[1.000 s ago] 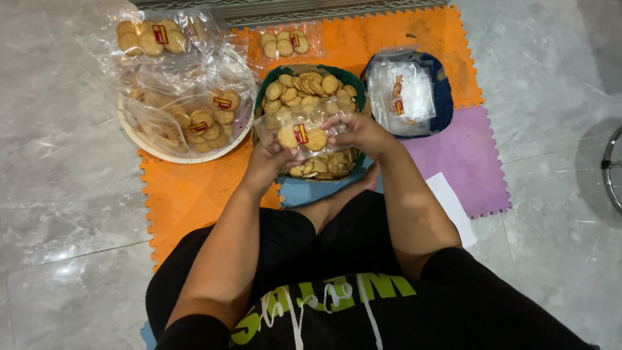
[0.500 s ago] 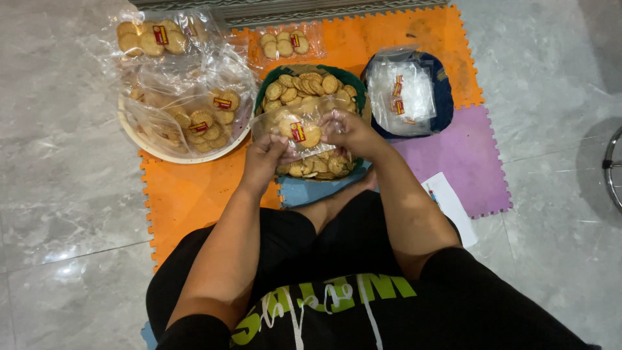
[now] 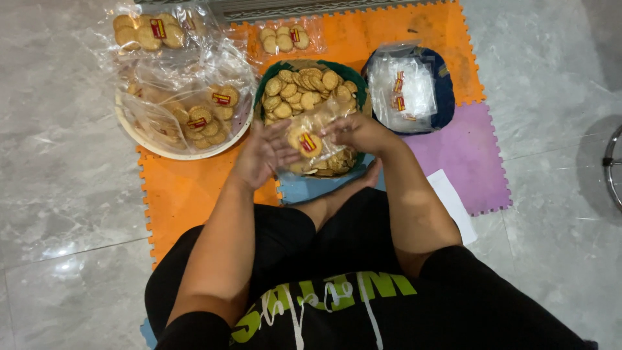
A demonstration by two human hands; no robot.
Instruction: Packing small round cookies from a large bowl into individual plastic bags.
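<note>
Orange foam mat lying over grey tile; left hand and right hand are pinching a clear biscuit bag at its 9 and 3 o'clock edges, fingers closed on film. Contents are likely light and crumbly, so edges look safest.

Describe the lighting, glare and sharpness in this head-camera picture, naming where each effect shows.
Head view: even overhead light; soft bright reflections on the polished grey floor; glare on the clear wrap over the white bowl hides some biscuits; the clear biscuit bag between the left hand and right hand looks slightly smeared; the mats stay sharp; edges bend little.
</note>
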